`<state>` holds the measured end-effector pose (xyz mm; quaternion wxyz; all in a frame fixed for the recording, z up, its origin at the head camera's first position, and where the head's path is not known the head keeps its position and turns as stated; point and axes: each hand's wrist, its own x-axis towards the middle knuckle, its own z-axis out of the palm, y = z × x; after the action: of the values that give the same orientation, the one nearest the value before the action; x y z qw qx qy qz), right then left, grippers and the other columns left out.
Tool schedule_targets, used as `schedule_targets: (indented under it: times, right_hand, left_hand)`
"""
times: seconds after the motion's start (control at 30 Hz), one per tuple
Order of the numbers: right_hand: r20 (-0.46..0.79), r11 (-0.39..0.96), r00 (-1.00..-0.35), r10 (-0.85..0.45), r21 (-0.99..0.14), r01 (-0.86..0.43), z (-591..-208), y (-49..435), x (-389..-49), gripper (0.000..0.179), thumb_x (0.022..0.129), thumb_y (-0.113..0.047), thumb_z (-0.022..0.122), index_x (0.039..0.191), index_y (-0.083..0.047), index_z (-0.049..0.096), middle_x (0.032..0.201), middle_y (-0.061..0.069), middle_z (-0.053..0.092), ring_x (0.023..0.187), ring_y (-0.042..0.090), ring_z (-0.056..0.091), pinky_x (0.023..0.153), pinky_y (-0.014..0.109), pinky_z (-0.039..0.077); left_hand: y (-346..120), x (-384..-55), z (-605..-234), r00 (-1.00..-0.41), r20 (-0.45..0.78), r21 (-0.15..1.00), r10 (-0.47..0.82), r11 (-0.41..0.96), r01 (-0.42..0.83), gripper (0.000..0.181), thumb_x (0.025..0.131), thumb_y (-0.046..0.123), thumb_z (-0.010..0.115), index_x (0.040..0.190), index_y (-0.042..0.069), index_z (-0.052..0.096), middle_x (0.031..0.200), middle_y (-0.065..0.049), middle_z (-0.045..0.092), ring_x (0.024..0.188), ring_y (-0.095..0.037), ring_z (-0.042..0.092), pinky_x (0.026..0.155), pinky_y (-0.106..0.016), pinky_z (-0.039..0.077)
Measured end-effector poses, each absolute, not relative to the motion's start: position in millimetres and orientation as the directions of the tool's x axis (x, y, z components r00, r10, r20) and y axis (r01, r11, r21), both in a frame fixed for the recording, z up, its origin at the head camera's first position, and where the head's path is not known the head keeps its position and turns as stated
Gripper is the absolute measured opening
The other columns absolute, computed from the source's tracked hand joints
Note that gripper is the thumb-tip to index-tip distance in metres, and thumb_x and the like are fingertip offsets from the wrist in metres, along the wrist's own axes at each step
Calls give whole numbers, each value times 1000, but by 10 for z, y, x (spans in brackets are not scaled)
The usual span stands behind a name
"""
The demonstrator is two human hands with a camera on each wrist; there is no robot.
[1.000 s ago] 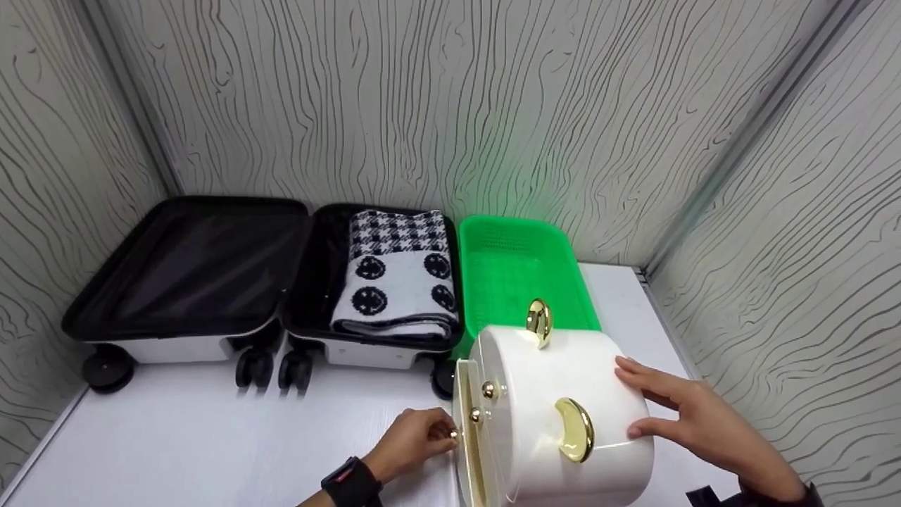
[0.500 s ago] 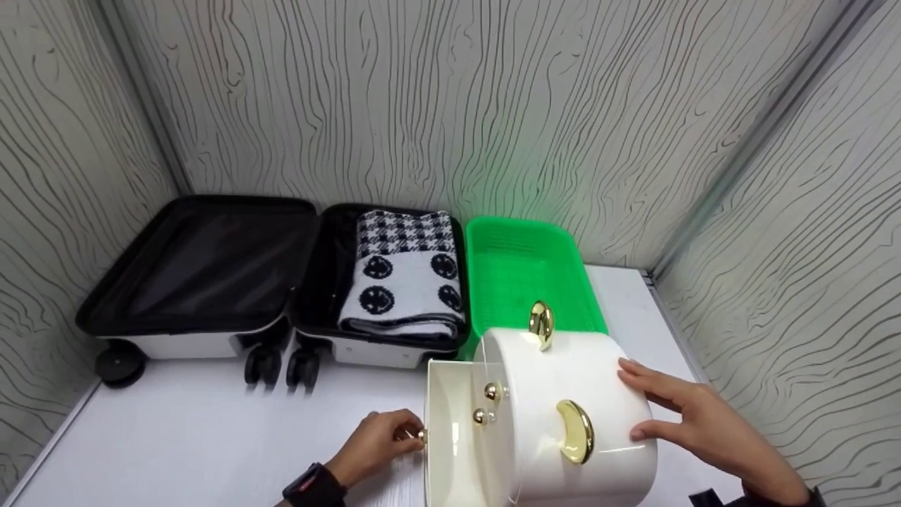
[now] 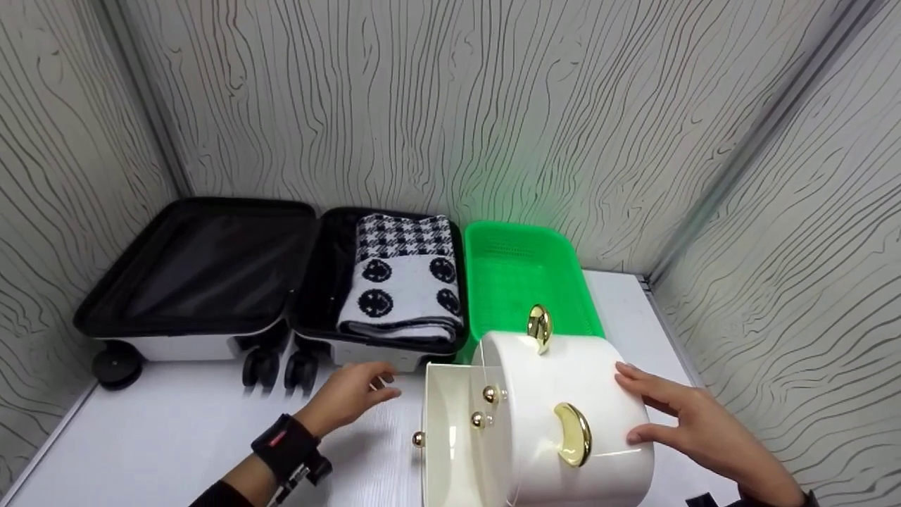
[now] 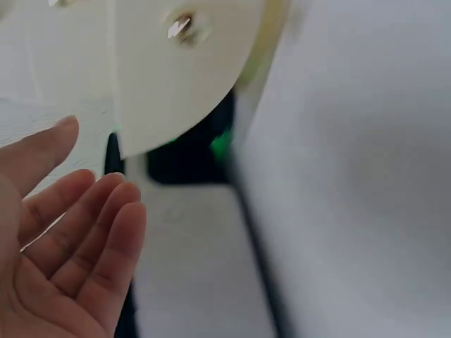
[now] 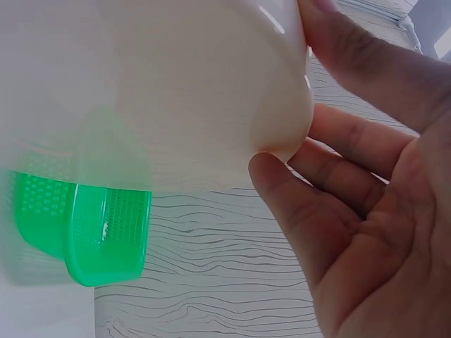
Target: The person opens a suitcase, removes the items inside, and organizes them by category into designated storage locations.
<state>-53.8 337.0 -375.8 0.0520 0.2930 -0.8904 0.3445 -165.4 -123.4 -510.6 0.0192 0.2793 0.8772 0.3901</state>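
White box point(image 3: 542, 394), three gold knobs point(image 3: 490, 394)

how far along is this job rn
Done: the drawer stands pulled out of the white box. In hand: the right hand holds the box's end; the left hand is empty, near the drawer's gold knob, not touching it. Left: perhaps using or closing the drawer, since it stands open; two more knobs sit back at the box's front.

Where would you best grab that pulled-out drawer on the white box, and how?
Probably by its gold knob, pinched from the left: it is small and round, and juts leftward from the front of the drawer, where nothing touches it.
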Motion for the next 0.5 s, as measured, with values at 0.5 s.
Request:
schedule_targets:
  times: [0.5]
  right_hand:
    - [291, 588, -824, -487, -588, -555, -3768, 3357, -573, 68, 73, -7, 83, 135, 1, 56, 143, 12, 51, 123, 1, 50, 93, 10, 42]
  left_hand:
    - [-1536, -2648, -4465, -928, 147, 572, 342, 737, 362, 28, 92, 27, 71, 109, 5, 69, 98, -9, 71, 83, -23, 68, 73, -41, 56]
